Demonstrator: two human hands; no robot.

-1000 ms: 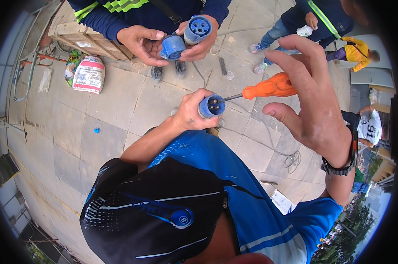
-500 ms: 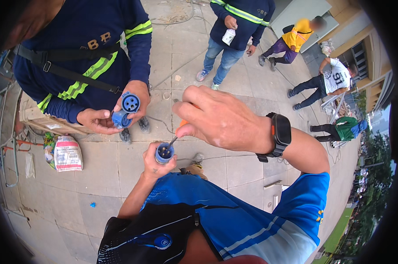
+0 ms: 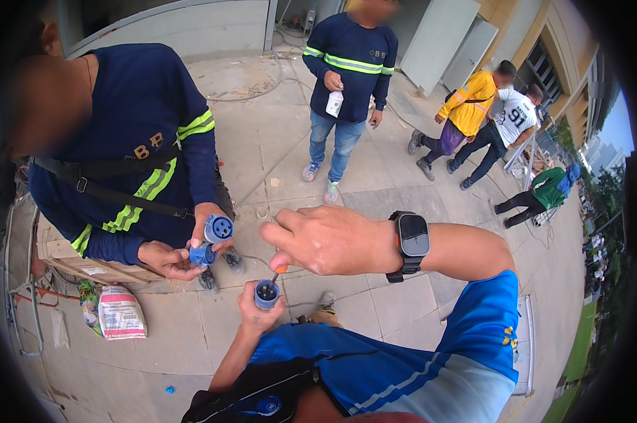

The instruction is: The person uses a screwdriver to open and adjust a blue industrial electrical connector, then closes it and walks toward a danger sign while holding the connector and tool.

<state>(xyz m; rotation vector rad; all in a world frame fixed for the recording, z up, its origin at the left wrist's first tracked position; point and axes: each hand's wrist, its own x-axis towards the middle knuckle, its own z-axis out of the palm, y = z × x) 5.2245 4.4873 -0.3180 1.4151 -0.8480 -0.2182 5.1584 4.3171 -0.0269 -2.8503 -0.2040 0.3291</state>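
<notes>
My left hand is wrapped round a blue industrial plug, its open end facing up and metal pins showing inside. Above it, my right hand grips a screwdriver with an orange handle, mostly hidden by my fingers. The screwdriver's shaft points down into the plug; where exactly its tip touches is too small to tell. Just beyond, at the left, a co-worker's hands hold a matching blue socket connector with round holes and a blue hinged cap.
The co-worker in navy stands close at the left, by a wooden crate and a white-and-red sack. Another person faces me holding a white container. More people stand at the right. Cables cross the paved floor.
The view has tilted up, showing more of the background. My right hand has turned slightly over the plug, the screwdriver still in it. The person in yellow now overlaps the one in white.
</notes>
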